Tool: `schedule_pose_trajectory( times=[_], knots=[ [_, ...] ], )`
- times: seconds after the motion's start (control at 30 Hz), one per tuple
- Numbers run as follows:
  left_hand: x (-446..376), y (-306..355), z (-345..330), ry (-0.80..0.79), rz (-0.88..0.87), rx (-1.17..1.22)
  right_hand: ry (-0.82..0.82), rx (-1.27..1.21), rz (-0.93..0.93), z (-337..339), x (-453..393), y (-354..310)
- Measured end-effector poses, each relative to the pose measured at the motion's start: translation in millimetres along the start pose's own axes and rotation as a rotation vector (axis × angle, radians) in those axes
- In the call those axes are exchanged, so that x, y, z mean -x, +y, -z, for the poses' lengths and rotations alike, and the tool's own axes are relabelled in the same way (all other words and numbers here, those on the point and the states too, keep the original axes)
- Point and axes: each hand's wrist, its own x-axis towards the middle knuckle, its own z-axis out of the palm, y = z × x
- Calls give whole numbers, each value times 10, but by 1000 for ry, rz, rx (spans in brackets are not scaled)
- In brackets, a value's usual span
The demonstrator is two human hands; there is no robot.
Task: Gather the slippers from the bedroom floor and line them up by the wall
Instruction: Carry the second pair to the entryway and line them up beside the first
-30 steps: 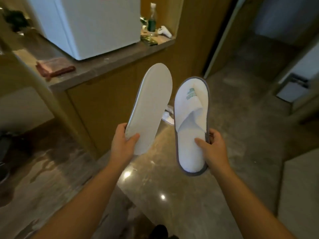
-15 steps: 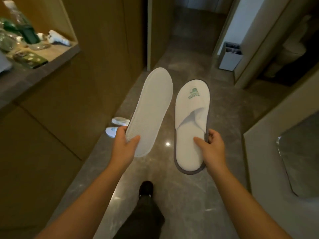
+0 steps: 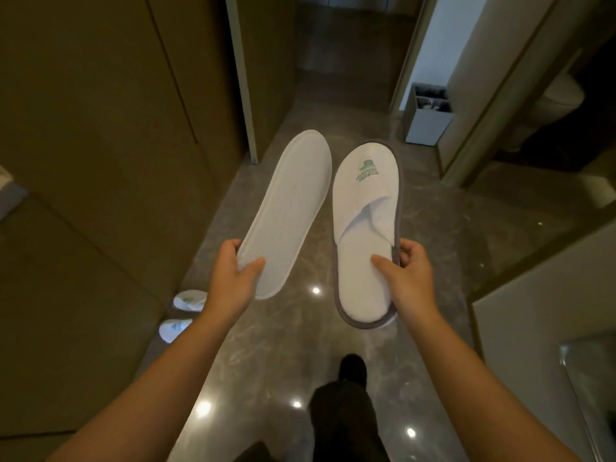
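I hold two white slippers up in front of me above the floor. My left hand (image 3: 231,281) grips the heel of one slipper (image 3: 290,201) turned sole up, showing its ribbed white underside. My right hand (image 3: 405,278) grips the heel of the other slipper (image 3: 365,228), top side up, with a grey rim and a green logo on the toe. Two more white slippers (image 3: 190,300) (image 3: 173,329) lie side by side on the floor against the wooden cabinet wall (image 3: 100,195) at the left, partly hidden behind my left forearm.
A glossy grey marble floor (image 3: 450,248) runs ahead down a narrow hallway. A grey waste bin (image 3: 428,115) stands at the right by a doorway. A pale wall panel (image 3: 540,315) is at the right. My dark-trousered leg and shoe (image 3: 351,368) are below.
My view has swung from the counter with the fridge round to the hallway and moved forward. Both hands keep the same grip on the slippers. The floor pair is now closer at the left.
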Motion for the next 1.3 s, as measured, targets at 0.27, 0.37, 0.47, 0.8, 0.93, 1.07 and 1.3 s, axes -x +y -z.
schedule_pose_trajectory(
  times=[0.27,0.37,0.47,0.8,0.93,1.07,1.3],
  knots=[
    [-1360,96,-801,274,192,10,-257,112,57,-524,-2263,-203],
    [-1714,134,-901,370,307,-7,-394,194,57,-908,-2828,-311],
    [-2007,54,-894,475,439,-19,-549,244,13,-1342,-3204,-288],
    [-2998,-931,-709,727,665,24,-858,476,-9,-2970,-4112,253],
    [-3439,-1323,-655,774,754,27,-935,543,19,-3568,-4477,521],
    [-3864,-1828,-700,800,771,52,-987,597,37,-4070,-4861,1001],
    [-4635,-3170,-1176,903,818,64,-988,657,37,-4885,-5590,2377]
  ],
)
